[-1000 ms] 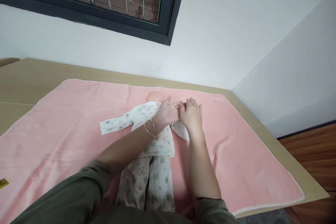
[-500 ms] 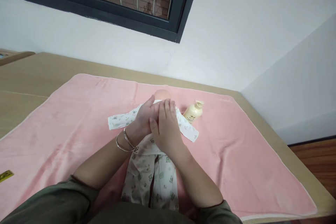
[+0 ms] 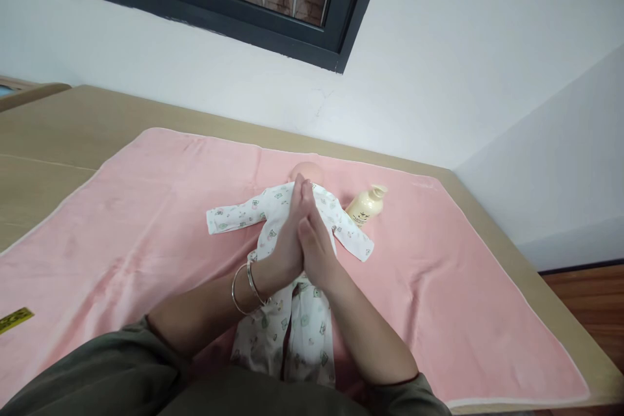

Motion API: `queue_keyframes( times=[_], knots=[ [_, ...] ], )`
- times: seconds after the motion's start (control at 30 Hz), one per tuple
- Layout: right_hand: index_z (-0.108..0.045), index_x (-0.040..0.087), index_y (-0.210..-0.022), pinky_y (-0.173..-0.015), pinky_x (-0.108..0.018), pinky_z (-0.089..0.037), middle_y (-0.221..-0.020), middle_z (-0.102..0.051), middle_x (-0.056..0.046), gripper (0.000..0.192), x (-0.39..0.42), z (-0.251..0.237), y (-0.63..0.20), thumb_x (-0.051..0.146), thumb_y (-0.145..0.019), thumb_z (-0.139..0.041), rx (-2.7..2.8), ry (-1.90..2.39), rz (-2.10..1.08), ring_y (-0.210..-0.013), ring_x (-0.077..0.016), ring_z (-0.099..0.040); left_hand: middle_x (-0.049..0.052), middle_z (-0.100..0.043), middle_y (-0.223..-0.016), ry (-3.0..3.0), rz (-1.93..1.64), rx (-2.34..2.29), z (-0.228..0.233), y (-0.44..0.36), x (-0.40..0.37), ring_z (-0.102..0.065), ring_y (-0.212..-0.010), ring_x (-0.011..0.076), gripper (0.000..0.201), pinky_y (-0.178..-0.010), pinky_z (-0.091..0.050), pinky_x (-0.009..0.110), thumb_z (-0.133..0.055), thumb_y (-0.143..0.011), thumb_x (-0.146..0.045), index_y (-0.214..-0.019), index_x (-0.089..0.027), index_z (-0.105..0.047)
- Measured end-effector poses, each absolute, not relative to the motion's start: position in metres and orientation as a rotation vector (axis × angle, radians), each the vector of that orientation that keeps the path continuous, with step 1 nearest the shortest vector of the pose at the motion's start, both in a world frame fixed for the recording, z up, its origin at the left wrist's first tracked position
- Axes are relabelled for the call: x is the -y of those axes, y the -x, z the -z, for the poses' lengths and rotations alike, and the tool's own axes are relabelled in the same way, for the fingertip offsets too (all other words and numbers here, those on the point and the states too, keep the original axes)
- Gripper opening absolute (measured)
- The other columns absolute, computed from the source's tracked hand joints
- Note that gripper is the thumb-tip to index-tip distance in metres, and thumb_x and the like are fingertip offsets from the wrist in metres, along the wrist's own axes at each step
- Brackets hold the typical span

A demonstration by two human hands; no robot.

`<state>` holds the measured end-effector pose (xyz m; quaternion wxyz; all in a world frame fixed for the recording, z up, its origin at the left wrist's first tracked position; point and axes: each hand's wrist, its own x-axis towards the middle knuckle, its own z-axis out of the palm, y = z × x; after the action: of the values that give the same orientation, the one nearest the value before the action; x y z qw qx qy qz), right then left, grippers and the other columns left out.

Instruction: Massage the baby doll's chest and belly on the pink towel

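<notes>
My left hand [image 3: 289,240] and my right hand [image 3: 319,247] are pressed palm to palm, fingers stretched out and pointing away from me. Nothing shows between them. Two silver bangles [image 3: 251,286] circle my left wrist. Beneath the hands lies what looks like a baby doll [image 3: 307,172], its smooth round head partly visible at the far end. It wears a white printed top [image 3: 280,198] with both sleeves spread, and matching trousers [image 3: 309,325]. My hands and forearms hide part of its body. Beside the right-hand sleeve a cream pump bottle [image 3: 366,205] is tilted.
A pink blanket [image 3: 468,312] with some creases covers much of the wooden table [image 3: 43,130]. A yellow-and-black strip [image 3: 15,320] lies at the far left. Behind the table stand a white wall [image 3: 195,65] and a dark-framed window [image 3: 336,45].
My hands have turned from lying across each other to standing palm against palm, uncovering more of the top. The view has shifted slightly.
</notes>
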<state>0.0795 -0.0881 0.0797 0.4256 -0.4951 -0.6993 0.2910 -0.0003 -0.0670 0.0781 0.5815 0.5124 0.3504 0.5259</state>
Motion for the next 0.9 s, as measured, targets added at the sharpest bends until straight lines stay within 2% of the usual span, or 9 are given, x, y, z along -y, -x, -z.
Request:
queue_keyframes(
  times=[0.17,0.3,0.4,0.47,0.53,0.6,0.7,0.8,0.9],
  knots=[
    [-0.004,0.032,-0.167,-0.132,-0.046,-0.02,-0.174,-0.009,0.006,0.066,0.083,-0.069,-0.083,0.059,-0.108,-0.014,1.553,1.266,-0.773,-0.161,-0.0183,-0.005,-0.003,-0.046,-0.162,-1.117,-1.18,-0.733,-0.072,-0.007,0.083,-0.013,-0.162,0.0208,0.053,-0.134,-0.015,0.048,-0.04,-0.103,-0.044,-0.156,-0.039,-0.042],
    [-0.006,0.035,-0.167,-0.134,-0.048,-0.013,-0.174,-0.009,0.007,0.067,0.096,-0.064,-0.065,0.061,-0.108,-0.024,1.526,1.071,-0.836,-0.162,-0.0215,-0.004,-0.008,-0.043,-0.164,-1.108,-1.256,-0.782,-0.07,0.003,0.07,-0.016,-0.161,0.0194,0.051,-0.134,-0.013,0.044,-0.04,-0.103,-0.052,-0.152,-0.042,-0.046],
    [-0.011,0.038,-0.166,-0.134,-0.05,-0.012,-0.174,-0.012,0.007,0.068,0.107,-0.061,-0.051,0.063,-0.106,-0.032,1.561,0.961,-0.87,-0.162,-0.0231,-0.004,-0.007,-0.036,-0.168,-1.045,-1.307,-0.813,-0.065,0.013,0.05,-0.024,-0.16,0.0235,0.054,-0.132,-0.022,0.047,-0.04,-0.102,-0.059,-0.153,-0.042,-0.044],
    [-0.015,0.038,-0.166,-0.133,-0.05,-0.016,-0.174,-0.017,0.006,0.068,0.107,-0.06,-0.048,0.063,-0.106,-0.034,1.575,0.934,-0.899,-0.162,-0.0231,-0.01,-0.003,-0.033,-0.169,-1.01,-1.355,-0.827,-0.059,0.018,0.035,-0.031,-0.157,0.0255,0.057,-0.13,-0.029,0.05,-0.037,-0.103,-0.06,-0.156,-0.041,-0.036],
    [-0.024,0.035,-0.165,-0.131,-0.048,-0.023,-0.172,-0.026,0.003,0.065,0.099,-0.059,-0.054,0.062,-0.106,-0.035,1.588,0.944,-0.918,-0.16,-0.0224,-0.02,0.002,-0.034,-0.169,-1.07,-1.415,-0.855,-0.051,0.021,0.019,-0.033,-0.156,0.0256,0.056,-0.129,-0.03,0.05,-0.033,-0.105,-0.059,-0.156,-0.037,-0.036],
    [-0.038,0.033,-0.16,-0.13,-0.047,-0.024,-0.167,-0.036,0.0,0.057,0.083,-0.055,-0.067,0.057,-0.108,-0.035,1.63,1.01,-0.849,-0.157,-0.0221,-0.03,0.006,-0.039,-0.166,-1.161,-1.453,-0.913,-0.042,0.022,0.004,-0.035,-0.155,0.0252,0.055,-0.13,-0.028,0.049,-0.031,-0.106,-0.057,-0.152,-0.03,-0.043],
    [-0.056,0.028,-0.148,-0.131,-0.055,-0.01,-0.161,-0.047,-0.003,0.046,0.055,-0.045,-0.087,0.039,-0.107,-0.037,1.795,1.236,-0.567,-0.154,-0.0236,-0.035,0.012,-0.045,-0.161,-1.167,-1.502,-1.018,-0.025,0.021,-0.015,-0.045,-0.149,0.0257,0.056,-0.126,-0.034,0.048,-0.034,-0.106,-0.055,-0.153,-0.025,-0.039],
    [-0.063,0.019,-0.14,-0.13,-0.06,-0.01,-0.158,-0.05,-0.011,0.044,0.036,-0.032,-0.096,0.025,-0.101,-0.044,2.006,1.478,-0.372,-0.156,-0.0274,-0.032,0.014,-0.053,-0.153,-1.149,-1.569,-1.052,-0.008,0.017,-0.023,-0.054,-0.141,0.0246,0.057,-0.12,-0.041,0.045,-0.035,-0.106,-0.054,-0.155,-0.026,-0.032],
    [-0.065,0.017,-0.138,-0.13,-0.057,-0.012,-0.159,-0.049,-0.012,0.044,0.028,-0.024,-0.099,0.022,-0.097,-0.051,2.2,1.56,-0.27,-0.157,-0.0289,-0.028,0.013,-0.063,-0.141,-1.283,-1.546,-1.059,0.004,0.014,-0.021,-0.058,-0.135,0.0247,0.053,-0.118,-0.043,0.046,-0.036,-0.106,-0.052,-0.151,-0.024,-0.039]
  ],
)
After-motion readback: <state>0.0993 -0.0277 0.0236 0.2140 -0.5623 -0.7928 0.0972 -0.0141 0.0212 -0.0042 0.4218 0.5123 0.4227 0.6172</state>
